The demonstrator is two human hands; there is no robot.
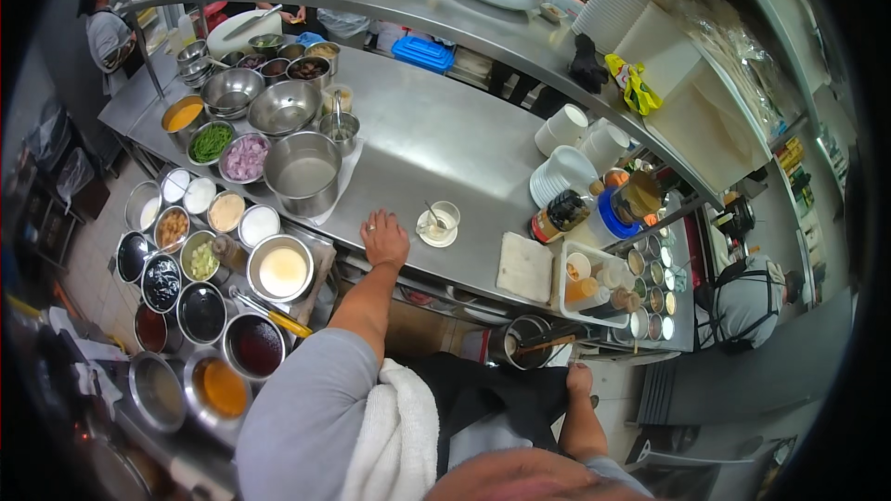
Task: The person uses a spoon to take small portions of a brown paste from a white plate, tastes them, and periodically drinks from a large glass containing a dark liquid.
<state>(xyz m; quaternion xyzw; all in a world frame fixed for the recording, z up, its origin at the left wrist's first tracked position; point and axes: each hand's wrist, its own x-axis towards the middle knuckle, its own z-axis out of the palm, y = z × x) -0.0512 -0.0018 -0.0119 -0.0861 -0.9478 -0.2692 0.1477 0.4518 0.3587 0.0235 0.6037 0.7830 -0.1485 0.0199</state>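
Observation:
My left hand (385, 239) lies on the front edge of a stainless steel counter (418, 118), fingers spread a little, with a ring on one finger and nothing held. Just right of it, a small glass cup (445, 213) with a spoon inside stands on a white saucer (438, 236). Left of the hand is a large empty steel pot (303, 174) on a white cloth. My right hand (579, 379) hangs low at my side against the black apron (487, 383), its fingers curled out of sight.
Several steel containers of sauces and ingredients (200, 313) crowd the left. To the right are a folded white towel (525, 267), a bottle caddy (592, 285), and stacked white bowls (564, 174). A steel shelf (445, 3) spans overhead; co-workers (745, 306) stand beyond the counter.

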